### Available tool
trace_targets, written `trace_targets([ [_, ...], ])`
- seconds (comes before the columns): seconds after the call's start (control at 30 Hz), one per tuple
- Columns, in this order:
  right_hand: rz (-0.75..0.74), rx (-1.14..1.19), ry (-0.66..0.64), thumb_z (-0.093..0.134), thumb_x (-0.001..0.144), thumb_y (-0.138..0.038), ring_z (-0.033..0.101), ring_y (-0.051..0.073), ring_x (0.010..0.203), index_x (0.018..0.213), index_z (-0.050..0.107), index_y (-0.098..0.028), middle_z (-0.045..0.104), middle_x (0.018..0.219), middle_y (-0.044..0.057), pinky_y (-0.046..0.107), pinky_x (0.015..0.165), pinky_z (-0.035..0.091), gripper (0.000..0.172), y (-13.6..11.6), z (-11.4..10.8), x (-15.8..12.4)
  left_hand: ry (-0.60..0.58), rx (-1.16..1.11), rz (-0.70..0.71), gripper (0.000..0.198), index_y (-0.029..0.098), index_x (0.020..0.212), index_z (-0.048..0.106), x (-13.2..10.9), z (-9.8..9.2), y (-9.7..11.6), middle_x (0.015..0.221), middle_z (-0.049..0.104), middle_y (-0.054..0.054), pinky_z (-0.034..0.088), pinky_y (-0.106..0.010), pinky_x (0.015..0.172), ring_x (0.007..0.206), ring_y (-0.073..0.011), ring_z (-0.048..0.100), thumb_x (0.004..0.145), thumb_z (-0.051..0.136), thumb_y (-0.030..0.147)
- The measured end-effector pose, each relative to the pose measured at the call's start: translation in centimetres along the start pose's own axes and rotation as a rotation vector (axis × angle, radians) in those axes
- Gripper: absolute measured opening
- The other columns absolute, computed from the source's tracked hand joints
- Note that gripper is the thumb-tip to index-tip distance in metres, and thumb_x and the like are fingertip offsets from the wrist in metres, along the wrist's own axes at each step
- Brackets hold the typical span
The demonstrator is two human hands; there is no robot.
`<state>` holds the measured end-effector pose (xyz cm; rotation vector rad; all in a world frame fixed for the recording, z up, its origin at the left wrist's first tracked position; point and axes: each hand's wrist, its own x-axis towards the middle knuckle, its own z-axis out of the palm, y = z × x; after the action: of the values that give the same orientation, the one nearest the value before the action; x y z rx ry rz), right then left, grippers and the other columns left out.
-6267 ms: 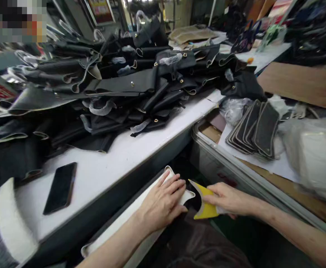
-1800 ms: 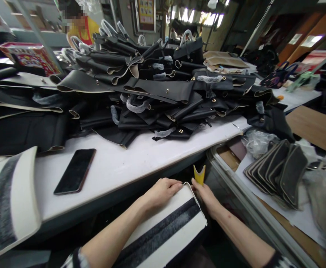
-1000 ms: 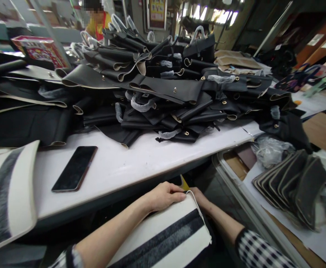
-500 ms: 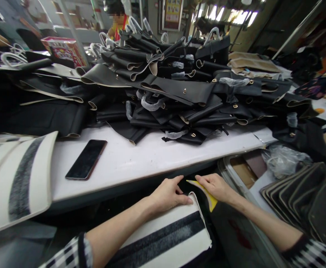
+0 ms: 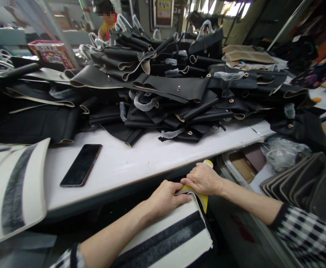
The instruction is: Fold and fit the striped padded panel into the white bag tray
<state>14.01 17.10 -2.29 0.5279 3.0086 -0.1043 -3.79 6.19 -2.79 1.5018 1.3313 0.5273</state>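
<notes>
A white panel with a dark grey stripe (image 5: 176,238) lies on my lap below the table edge. My left hand (image 5: 167,197) rests on its top edge with the fingers curled over it, gripping it. My right hand (image 5: 203,179) pinches a yellow curved piece (image 5: 203,199) and presses it against the same top edge, right beside my left fingertips. Most of the yellow piece is hidden under my right hand.
A white table (image 5: 151,156) carries a big heap of black leather bag parts (image 5: 165,89) and a black phone (image 5: 81,165). More striped white panels (image 5: 14,193) lie at the left. Dark flat pieces (image 5: 299,182) stand stacked at the right. A person works at the far back.
My right hand has moved left with the yellow piece and now presses it onto the panel's top edge beside my left hand. The view shifted slightly.
</notes>
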Motion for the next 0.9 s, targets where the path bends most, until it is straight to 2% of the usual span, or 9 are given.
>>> trace_targets([
  [0.2, -0.010, 0.025, -0.013, 0.028, 0.104, -0.042, 0.063, 0.018, 0.063, 0.069, 0.069, -0.017, 0.072, 0.069, 0.008, 0.033, 0.061, 0.022, 0.059, -0.2, 0.1, 0.1, -0.005, 0.077, 0.001, 0.039, 0.016, 0.064, 0.053, 0.0, 0.0, 0.1, 0.055, 0.036, 0.006, 0.021, -0.026, 0.048, 0.052, -0.0082, 0.031, 0.086, 0.058, 0.047],
  [0.5, 0.044, 0.021, -0.035, 0.025, 0.104, -0.041, 0.064, 0.019, 0.062, 0.069, 0.071, -0.017, 0.072, 0.069, 0.008, 0.033, 0.060, 0.024, 0.062, -0.8, 0.5, -0.2, -0.019, 0.181, 0.018, 0.032, 0.016, 0.074, 0.064, -0.2, -0.1, 1.0, 0.057, 0.049, 0.003, 0.025, -0.025, 0.051, 0.052, -0.0097, 0.040, 0.092, 0.053, 0.041],
  [0.67, 0.084, 0.016, -0.052, 0.025, 0.104, -0.043, 0.064, 0.020, 0.061, 0.070, 0.073, -0.019, 0.072, 0.070, 0.009, 0.032, 0.059, 0.025, 0.064, -1.1, 0.6, -0.3, -0.006, 0.226, 0.043, 0.034, 0.017, 0.076, 0.065, -0.1, 0.2, 0.6, 0.060, 0.056, 0.001, 0.028, -0.025, 0.052, 0.052, -0.0106, 0.043, 0.093, 0.051, 0.042],
  [0.9, 0.192, 0.055, -0.085, 0.029, 0.102, -0.047, 0.067, 0.024, 0.067, 0.079, 0.076, -0.023, 0.074, 0.074, 0.009, 0.031, 0.060, 0.030, 0.057, -1.7, 1.2, -1.0, -0.007, 0.313, 0.078, 0.036, 0.017, 0.077, 0.066, 0.1, 0.5, 0.3, 0.063, 0.061, -0.001, 0.028, -0.026, 0.053, 0.052, -0.0111, 0.045, 0.095, 0.049, 0.044],
])
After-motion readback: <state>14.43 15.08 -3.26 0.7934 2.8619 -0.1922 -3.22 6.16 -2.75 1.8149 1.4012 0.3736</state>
